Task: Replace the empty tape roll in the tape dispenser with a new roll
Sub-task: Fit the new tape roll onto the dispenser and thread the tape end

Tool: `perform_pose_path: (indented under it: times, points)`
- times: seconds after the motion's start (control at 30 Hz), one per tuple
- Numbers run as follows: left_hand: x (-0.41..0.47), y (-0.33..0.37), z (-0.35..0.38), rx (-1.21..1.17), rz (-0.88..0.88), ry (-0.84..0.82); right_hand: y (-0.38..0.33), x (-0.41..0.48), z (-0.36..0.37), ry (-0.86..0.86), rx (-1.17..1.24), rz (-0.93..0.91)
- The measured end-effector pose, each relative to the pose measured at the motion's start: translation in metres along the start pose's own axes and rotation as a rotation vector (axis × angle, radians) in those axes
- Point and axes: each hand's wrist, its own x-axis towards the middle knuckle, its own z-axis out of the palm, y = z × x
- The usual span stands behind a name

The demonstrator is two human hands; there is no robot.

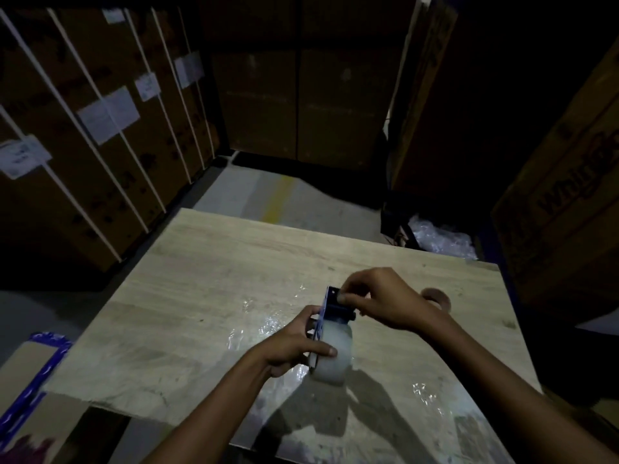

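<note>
A blue tape dispenser (331, 308) is held above the wooden table (201, 296), with a full roll of clear tape (336, 353) seated in it. My left hand (294, 343) grips the dispenser's side plate and the roll, thumb laid across the roll. At the dispenser's front end, beside the toothed cutter, my right hand (382, 299) pinches with thumb and fingertips; what lies between them is too small to tell. The empty brown cardboard core (438, 298) lies on the table just behind my right wrist.
Crumpled clear film (268, 326) lies on the table under the hands and at the lower right. Tall strapped cardboard boxes (100, 128) stand to the left, more boxes at the back and right. A flat carton with blue trim (30, 380) lies at the lower left.
</note>
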Motion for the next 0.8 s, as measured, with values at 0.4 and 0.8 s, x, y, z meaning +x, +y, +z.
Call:
perform_pose_path:
  times: [0.4, 0.8]
  points:
    - [0.0, 0.008, -0.005, -0.034, 0.028, 0.023, 0.011, -0.012, 0.043, 0.017, -0.073, -0.048]
    - [0.001, 0.014, 0.0, -0.13, 0.038, 0.03, -0.023, -0.009, 0.039, 0.087, -0.363, -0.091]
